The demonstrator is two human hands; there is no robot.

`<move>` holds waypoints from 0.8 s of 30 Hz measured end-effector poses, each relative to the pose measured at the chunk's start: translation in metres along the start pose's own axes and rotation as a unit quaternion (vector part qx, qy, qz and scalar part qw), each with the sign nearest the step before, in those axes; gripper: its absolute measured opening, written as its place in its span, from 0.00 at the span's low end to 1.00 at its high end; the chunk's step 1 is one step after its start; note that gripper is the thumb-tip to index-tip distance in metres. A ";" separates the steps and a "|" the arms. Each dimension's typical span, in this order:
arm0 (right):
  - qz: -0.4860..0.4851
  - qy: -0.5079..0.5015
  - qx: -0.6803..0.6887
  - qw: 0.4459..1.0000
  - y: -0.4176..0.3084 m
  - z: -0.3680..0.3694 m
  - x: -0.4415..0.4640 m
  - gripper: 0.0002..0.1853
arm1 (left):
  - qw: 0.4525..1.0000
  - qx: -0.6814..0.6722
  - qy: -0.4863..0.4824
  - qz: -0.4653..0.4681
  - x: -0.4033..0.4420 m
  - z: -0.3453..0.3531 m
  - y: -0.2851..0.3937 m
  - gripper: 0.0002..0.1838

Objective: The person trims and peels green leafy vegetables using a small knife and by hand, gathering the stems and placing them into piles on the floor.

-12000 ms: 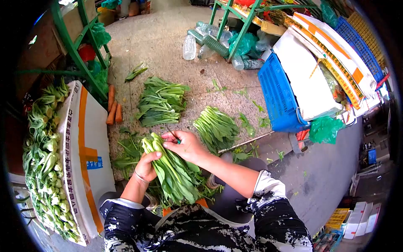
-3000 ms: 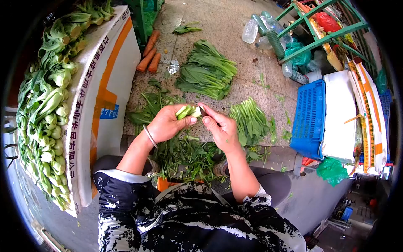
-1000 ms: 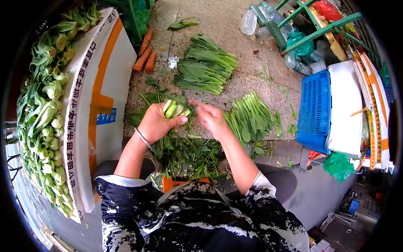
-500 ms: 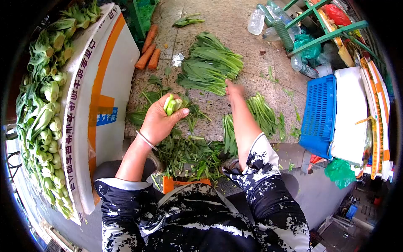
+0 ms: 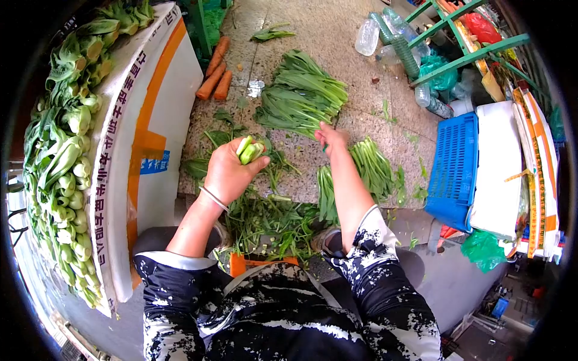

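My left hand (image 5: 229,170), wearing a bracelet, is closed around a short bunch of pale green vegetable stalks (image 5: 250,150) with their ends pointing up. The fingers of my right hand (image 5: 334,138) are curled and touch the stem ends of a pile of leafy greens (image 5: 303,93) on the stone surface. Something small and dark green shows at the right palm; I cannot make out what it is. A second bunch of leafy greens (image 5: 371,168) lies beside my right forearm, partly hidden by it. Loose trimmed leaves (image 5: 277,225) lie below the hands.
Carrots (image 5: 215,72) lie beside a white foam box (image 5: 162,108) at left, with bok choy (image 5: 69,180) piled along it. At right are a blue plastic basket (image 5: 453,168), plastic bottles (image 5: 367,37) and a green metal frame (image 5: 475,58). One leaf (image 5: 272,32) lies farther back.
My right hand has shifted slightly left and down along the stem ends of the pile, its fingers more curled. My left hand still holds the stalks in nearly the same place.
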State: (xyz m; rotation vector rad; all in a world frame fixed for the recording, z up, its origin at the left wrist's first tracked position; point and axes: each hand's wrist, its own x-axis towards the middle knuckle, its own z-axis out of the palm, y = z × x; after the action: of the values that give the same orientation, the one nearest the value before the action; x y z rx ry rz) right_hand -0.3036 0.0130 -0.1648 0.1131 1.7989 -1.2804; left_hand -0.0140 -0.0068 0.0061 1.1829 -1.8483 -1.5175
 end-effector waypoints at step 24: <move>-0.332 -0.235 -0.062 0.912 -0.010 0.002 -0.249 0.17 | 0.986 -0.066 -0.141 0.053 -0.011 0.001 0.004 0.14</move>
State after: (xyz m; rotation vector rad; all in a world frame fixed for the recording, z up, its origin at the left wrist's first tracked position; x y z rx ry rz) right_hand -0.1599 0.1060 0.0161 -0.8776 1.5224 -1.4758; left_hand -0.0100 0.0027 0.0115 0.8300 -1.9161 -1.7899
